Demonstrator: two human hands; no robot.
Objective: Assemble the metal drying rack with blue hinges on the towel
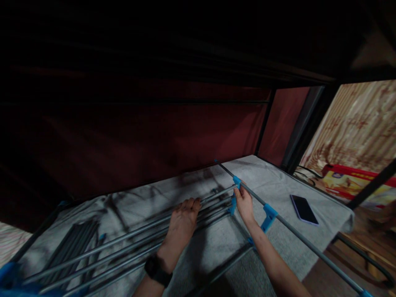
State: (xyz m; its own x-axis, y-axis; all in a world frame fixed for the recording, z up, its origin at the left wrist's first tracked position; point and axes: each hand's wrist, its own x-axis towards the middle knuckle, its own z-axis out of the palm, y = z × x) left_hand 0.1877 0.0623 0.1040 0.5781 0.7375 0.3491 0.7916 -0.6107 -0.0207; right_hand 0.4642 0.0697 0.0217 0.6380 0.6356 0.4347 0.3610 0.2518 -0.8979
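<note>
holding grey rods (123,244) under curled left hand (182,225), right hand (244,205) clamped on blue connector (236,181).

Open grey cloth (272,181) is left between the long cross rod (297,233) and the phone (303,209). Leftward, passage is blocked by parallel rods (123,247) and a dark bundle (72,243). Headroom is limited by the dark panel (154,41) overhead.

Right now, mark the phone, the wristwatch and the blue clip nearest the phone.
phone (304,209): head view, centre of its screen.
wristwatch (157,270): head view, on its black band.
blue clip (268,216): head view, middle of its body.
</note>
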